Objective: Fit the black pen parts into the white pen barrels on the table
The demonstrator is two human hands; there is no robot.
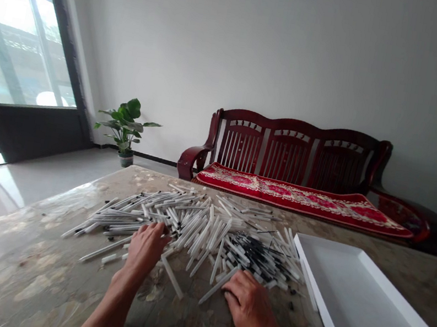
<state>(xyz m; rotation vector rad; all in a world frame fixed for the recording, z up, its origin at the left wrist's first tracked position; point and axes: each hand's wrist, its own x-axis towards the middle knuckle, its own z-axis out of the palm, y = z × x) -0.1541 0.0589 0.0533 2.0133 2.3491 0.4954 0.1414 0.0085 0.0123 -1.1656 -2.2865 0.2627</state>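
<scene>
Lying heaped, slim whitish tubes (198, 233), straight, criss-crossed, some perhaps black-tipped

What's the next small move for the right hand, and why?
I'd probably close the right hand on the pale tube by its fingertips: it sticks out from the near edge of the pile, so it looks easy to take. Whether it's already pinched isn't clear. The left hand is at the pile too.
</scene>
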